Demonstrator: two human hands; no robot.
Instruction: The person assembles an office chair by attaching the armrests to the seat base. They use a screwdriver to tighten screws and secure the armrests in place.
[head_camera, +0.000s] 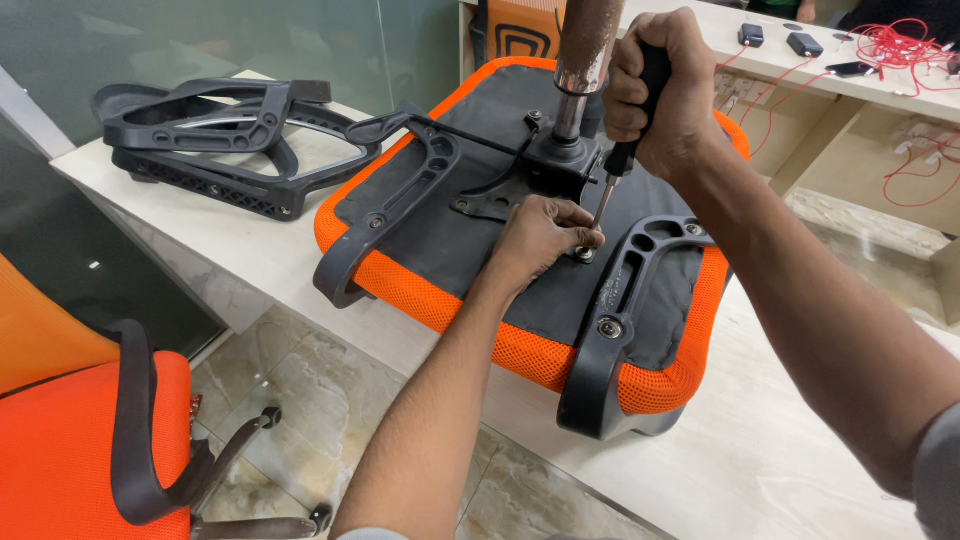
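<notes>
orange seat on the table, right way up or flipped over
Flipped over: the orange seat shows its black underside, with the gas cylinder and armrest brackets pointing up.

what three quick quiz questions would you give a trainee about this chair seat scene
1. True or false: the right hand grips the screwdriver by its black handle.
2. What does the left hand touch? A) the screw at the screwdriver tip B) the spare chair frame C) the red wires
3. Fill in: the orange seat lies upside down on the ____.

Key: 1 true; 2 A; 3 table
</notes>
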